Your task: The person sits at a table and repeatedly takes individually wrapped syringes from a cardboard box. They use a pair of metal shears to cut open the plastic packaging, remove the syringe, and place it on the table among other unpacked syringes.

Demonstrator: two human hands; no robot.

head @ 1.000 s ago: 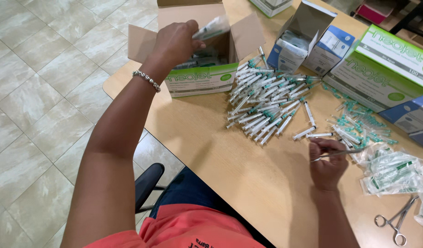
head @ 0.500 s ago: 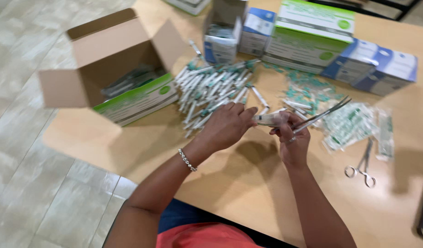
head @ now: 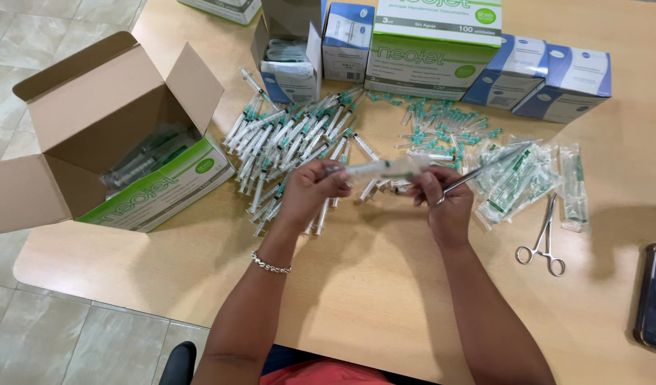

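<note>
Here a wrapped syringe (head: 381, 170) is held above the table (head: 356, 285), pinched at its left end by the left hand (head: 310, 192); grip closed on it. The right hand (head: 445, 203) is closed on slim metal scissors (head: 484, 165), thumb and fingers also at the wrapper's right end. A pile of loose syringes (head: 292, 139) is seen just behind the hands. Empty wrappers (head: 524, 182) lie right of the right hand, with metal forceps (head: 543, 242) near them. An open cardboard box (head: 100, 135) is placed at left.
</note>
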